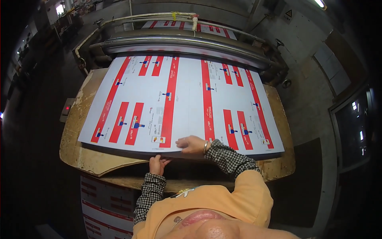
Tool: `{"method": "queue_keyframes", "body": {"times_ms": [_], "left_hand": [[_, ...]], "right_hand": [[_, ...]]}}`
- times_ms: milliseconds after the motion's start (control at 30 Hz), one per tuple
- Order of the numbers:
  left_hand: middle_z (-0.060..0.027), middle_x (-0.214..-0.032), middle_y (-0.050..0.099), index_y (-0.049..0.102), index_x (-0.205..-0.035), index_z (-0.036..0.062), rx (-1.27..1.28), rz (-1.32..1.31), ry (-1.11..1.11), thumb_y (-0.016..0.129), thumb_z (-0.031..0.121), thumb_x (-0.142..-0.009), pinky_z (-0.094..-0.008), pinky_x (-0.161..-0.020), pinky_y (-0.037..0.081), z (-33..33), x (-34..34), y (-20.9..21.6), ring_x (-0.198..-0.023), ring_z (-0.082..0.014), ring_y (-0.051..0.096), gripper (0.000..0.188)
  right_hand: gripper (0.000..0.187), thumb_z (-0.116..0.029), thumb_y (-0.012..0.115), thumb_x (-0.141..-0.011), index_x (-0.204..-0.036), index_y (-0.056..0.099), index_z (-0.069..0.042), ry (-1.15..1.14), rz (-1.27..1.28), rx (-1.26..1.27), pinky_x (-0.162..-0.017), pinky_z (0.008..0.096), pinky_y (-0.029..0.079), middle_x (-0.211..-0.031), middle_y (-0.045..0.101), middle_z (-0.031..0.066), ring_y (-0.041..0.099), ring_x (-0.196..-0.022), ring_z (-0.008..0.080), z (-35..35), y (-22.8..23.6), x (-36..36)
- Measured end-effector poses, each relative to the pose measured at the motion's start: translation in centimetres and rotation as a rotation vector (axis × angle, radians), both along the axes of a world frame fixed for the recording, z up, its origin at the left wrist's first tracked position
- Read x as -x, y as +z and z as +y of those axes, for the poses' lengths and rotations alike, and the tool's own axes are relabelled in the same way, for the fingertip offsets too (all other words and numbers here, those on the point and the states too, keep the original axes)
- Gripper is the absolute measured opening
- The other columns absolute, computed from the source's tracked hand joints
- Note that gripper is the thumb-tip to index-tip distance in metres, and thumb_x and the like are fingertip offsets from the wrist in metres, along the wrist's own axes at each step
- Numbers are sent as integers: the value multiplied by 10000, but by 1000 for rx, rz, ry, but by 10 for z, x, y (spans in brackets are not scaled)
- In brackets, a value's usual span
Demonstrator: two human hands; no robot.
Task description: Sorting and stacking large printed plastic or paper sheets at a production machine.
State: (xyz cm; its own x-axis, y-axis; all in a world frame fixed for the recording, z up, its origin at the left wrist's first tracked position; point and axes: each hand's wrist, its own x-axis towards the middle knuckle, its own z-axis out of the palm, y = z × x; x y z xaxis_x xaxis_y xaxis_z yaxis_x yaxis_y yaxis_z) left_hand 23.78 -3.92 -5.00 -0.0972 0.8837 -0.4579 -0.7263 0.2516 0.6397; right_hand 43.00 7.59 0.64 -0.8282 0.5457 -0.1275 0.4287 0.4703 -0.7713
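A large white printed sheet (190, 107) with red bars and small blue figures lies across a worn wooden feed board (75, 143). Its far end meets a long metal roller (175, 44) of a machine. My right hand (193, 144), with a bangle at the wrist, is closed at the middle of the sheet's near edge, fingers bent over the top surface. Just left of it and lower, my left hand (157, 164) pinches at the same edge from below. Some of its fingers are hidden under the sheet.
More printed sheets (105, 207) lie low at the left, under the board. Another printed sheet (211, 28) shows behind the roller. A switch box with a red light (67, 108) sits at the board's left edge. Handwheels (286, 83) stick out at the machine's right.
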Motion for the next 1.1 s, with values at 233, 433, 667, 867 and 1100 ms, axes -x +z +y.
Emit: {"method": "queue_keyframes", "body": {"times_ms": [233,433,667,867,1100], "left_hand": [[-158,-1021,552,435,-1076,-40,38,16,-23,447,209,-909,-424,-783,516,3,-3,10,-916,-283,591,300],[-153,-1026,568,445,-1102,-49,-21,-48,-46,470,155,-888,-401,-772,522,0,-1,10,-889,-264,601,297],[-135,-968,604,530,-1002,-57,-103,-56,-176,501,51,-826,-390,-790,511,-6,13,-21,-897,-247,608,208],[-184,-1077,552,475,-1112,-85,65,-1,32,333,41,-852,-474,-844,474,-1,-6,10,-971,-317,566,322],[-217,-1065,531,422,-1123,-77,46,24,8,352,65,-845,-480,-816,486,3,-2,2,-960,-349,566,321]], "right_hand": [[359,-213,602,-695,-996,611,-17,-400,-54,-62,-878,307,428,-1128,561,157,545,-1027,273,70,-35,15],[959,-421,734,-583,-1332,271,-40,75,-459,-374,-1033,530,179,-1402,168,240,131,-1305,405,-8,-11,27],[610,-231,641,-671,-1212,455,-21,192,-418,-40,-1033,413,263,-1343,328,216,271,-1265,370,-1,36,13],[293,-154,533,-721,-951,593,19,-18,196,-159,-713,357,486,-912,627,167,604,-797,314,7,48,-3],[302,-139,566,-718,-989,597,-11,63,-111,-43,-910,359,417,-1159,539,174,486,-1120,301,-9,11,0]]}}
